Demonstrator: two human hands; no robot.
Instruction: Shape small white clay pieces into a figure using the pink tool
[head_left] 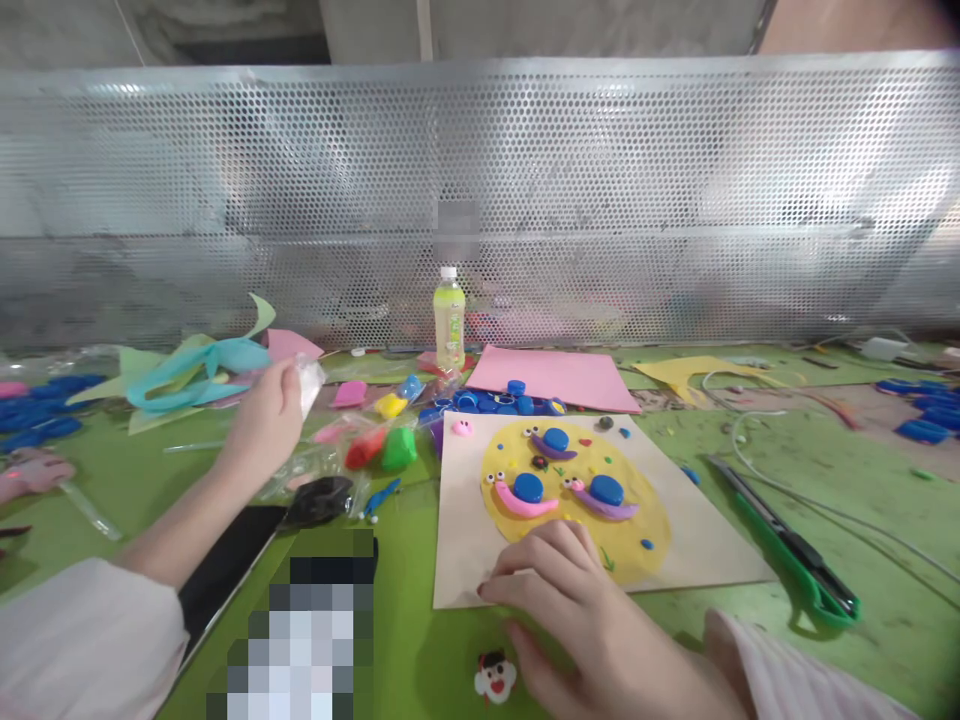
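Observation:
My left hand [262, 415] is raised over the left side of the table, its fingers closed on a small white packet [309, 382] in clear plastic. My right hand [574, 610] rests over the front edge of a cream sheet of paper [461, 540], fingers bent and apart, holding nothing that shows. Glued-looking on a yellow paper circle [652, 520] are snails with blue bottle caps [528, 488] for shells and pink or purple clay bodies. Below the right hand's fingertips lies a small white clay face [495, 677] with black and red details.
A green utility knife [795, 550] and a white cable [825, 500] lie at right. Behind the paper stand a drink bottle [449, 320] and a pink sheet [555, 378]. Bagged green clay [399, 448], a black lump [321, 498] and paper scraps [195, 370] spread leftward. A perforated metal panel [600, 200] closes the back.

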